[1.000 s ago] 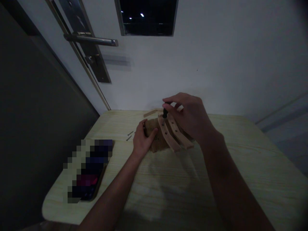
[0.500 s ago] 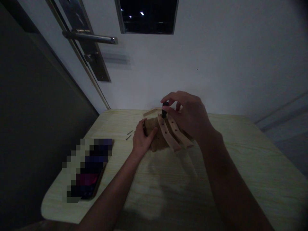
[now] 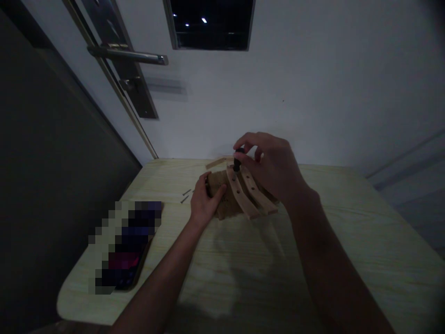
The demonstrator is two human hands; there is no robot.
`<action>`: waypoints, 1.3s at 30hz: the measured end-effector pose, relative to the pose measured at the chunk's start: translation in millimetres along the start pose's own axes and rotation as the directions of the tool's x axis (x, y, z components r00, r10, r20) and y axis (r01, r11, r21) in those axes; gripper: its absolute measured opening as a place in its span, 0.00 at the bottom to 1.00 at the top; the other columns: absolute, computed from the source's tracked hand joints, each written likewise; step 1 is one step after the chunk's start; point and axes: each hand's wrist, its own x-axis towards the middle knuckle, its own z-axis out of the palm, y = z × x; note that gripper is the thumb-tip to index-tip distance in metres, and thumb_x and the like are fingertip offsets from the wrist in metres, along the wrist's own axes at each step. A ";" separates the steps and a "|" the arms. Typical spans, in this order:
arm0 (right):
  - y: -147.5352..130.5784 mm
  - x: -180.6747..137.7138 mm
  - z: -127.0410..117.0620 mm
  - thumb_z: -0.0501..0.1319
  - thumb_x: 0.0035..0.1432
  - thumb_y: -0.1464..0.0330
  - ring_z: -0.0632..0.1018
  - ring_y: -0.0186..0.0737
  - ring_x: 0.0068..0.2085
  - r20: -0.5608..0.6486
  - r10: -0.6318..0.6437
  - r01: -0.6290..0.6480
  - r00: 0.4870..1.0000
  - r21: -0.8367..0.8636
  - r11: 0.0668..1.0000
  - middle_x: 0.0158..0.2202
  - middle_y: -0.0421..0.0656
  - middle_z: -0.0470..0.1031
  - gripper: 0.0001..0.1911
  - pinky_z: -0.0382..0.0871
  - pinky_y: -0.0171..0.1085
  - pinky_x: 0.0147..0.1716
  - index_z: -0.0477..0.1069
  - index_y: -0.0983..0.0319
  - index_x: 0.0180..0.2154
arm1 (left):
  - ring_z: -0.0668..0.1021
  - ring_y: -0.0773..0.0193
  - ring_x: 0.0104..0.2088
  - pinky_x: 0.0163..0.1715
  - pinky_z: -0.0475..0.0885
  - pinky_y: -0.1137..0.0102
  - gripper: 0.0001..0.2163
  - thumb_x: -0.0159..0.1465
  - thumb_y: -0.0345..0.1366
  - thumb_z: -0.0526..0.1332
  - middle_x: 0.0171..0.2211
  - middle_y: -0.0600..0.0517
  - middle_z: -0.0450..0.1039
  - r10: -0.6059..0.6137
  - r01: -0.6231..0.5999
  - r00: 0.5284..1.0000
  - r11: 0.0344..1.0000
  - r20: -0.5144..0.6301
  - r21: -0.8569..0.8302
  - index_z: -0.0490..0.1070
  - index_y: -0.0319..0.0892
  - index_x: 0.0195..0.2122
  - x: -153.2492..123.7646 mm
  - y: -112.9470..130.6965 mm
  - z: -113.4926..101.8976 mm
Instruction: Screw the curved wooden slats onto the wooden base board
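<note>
A brown block-like piece (image 3: 229,206), perhaps wooden, lies on the table with two pale curved wooden strips across its right side. The nearer strip (image 3: 243,198) and the farther strip (image 3: 257,192) both have round holes. My left hand (image 3: 206,199) grips the block's left end, thumb on top, fingers behind. Over the upper end of the nearer strip, my right hand (image 3: 269,162) pinches a short black screwdriver (image 3: 237,160) that stands nearly upright. Its tip is too small and dark to make out.
Loose screws (image 3: 185,195) lie left of my left hand. Another wooden strip (image 3: 215,163) rests behind the block. A phone (image 3: 139,255), partly pixelated, lies on the table (image 3: 215,264) at the left. The white door (image 3: 313,83) with its metal handle (image 3: 139,56) rises beyond the table's back edge.
The whole view has shifted very slightly. Both hands keep their grips, and the black screwdriver stays over the nearer strip.
</note>
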 end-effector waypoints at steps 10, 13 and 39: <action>-2.5 -2.6 1.4 0.58 0.57 0.70 0.75 0.36 0.31 0.003 0.014 -0.014 1.000 0.037 0.999 0.35 0.41 0.77 0.11 0.67 0.37 0.34 0.74 0.57 0.42 | 0.76 0.53 0.47 0.48 0.72 0.54 0.27 0.56 0.48 0.63 0.48 0.44 0.73 -0.018 0.018 1.000 1.000 0.010 -0.006 0.62 0.44 0.54 0.0 0.8 -0.2; 1.7 -1.0 2.5 0.60 0.56 0.69 0.74 0.37 0.33 -0.015 0.007 -0.007 1.000 0.013 1.000 0.36 0.41 0.76 0.11 0.66 0.35 0.33 0.74 0.58 0.42 | 0.76 0.53 0.47 0.47 0.72 0.55 0.27 0.56 0.49 0.63 0.48 0.44 0.73 -0.018 0.018 1.000 1.000 0.012 -0.021 0.62 0.44 0.54 -0.1 0.8 -0.2; 2.9 -0.3 3.5 0.60 0.57 0.70 0.77 0.36 0.33 0.049 -0.026 0.016 0.998 0.199 0.980 0.35 0.41 0.76 0.09 0.67 0.34 0.32 0.71 0.61 0.42 | 0.76 0.54 0.46 0.48 0.72 0.55 0.28 0.56 0.49 0.63 0.49 0.44 0.72 0.004 -0.003 1.000 0.999 0.007 -0.035 0.61 0.44 0.55 0.1 -2.0 0.8</action>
